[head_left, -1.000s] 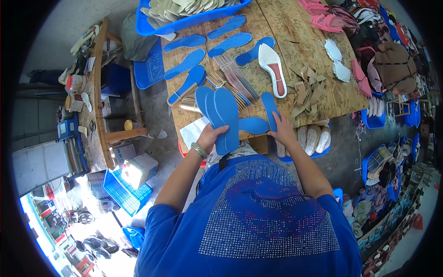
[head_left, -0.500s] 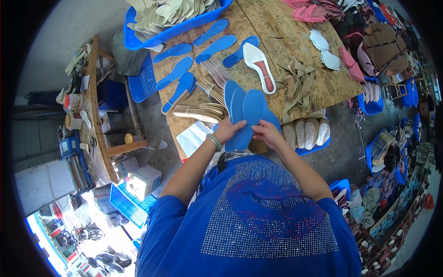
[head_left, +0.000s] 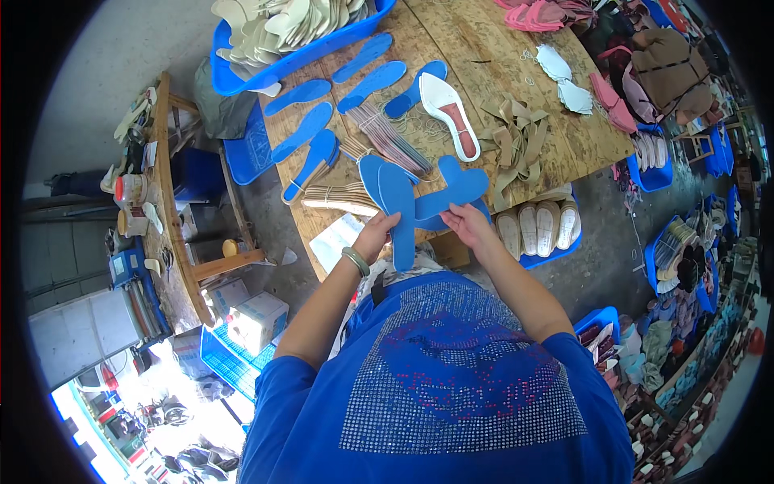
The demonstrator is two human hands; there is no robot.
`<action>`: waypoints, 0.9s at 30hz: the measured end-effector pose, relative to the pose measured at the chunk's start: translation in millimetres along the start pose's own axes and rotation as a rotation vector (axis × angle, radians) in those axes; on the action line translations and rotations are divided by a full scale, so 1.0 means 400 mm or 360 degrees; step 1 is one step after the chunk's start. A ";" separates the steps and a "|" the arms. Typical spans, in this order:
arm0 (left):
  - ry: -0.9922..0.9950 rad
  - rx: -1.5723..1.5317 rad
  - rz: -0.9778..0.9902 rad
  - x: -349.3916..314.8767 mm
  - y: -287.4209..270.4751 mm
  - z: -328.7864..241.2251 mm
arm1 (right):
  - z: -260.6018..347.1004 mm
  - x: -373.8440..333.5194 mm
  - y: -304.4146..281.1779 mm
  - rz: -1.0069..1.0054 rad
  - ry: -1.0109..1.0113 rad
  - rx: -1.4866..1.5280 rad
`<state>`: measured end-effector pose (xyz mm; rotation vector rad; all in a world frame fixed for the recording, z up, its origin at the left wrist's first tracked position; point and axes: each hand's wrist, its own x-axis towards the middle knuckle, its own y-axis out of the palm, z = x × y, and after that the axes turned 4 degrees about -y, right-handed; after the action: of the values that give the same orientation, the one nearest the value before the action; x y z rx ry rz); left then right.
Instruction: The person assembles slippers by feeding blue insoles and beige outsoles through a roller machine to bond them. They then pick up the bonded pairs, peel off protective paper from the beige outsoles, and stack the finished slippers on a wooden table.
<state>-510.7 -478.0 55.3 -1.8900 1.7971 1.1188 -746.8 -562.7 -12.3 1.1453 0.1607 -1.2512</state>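
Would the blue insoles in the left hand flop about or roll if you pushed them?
The blue insoles are probably fairly stiff: gripped at one edge by the left hand, they show no obvious droop. They're likely light, since they look thin. Their flat shape suggests a push would slide rather than roll them.

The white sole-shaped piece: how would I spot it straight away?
Start at the worn wooden table. Look between the heap of tan straps and the blue insole to its left. There lies the white sole-shaped piece, set apart from its neighbours by its white colour and reddish-brown panel.
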 end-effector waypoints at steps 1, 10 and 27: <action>-0.0020 0.0010 0.0008 0.002 -0.001 -0.002 | 0.002 0.003 -0.002 0.0007 0.0076 -0.0047; 0.0033 0.0011 0.0035 0.007 0.034 -0.020 | 0.029 -0.063 0.008 -0.0204 0.0272 -0.1189; 0.0283 0.0904 0.0000 0.061 0.024 0.063 | 0.102 -0.110 -0.088 -0.0086 -0.0102 -0.1148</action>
<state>-529.9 -479.6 24.5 -1.6702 1.9386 0.3760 -810.6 -559.9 15.3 0.4779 0.5488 -1.1330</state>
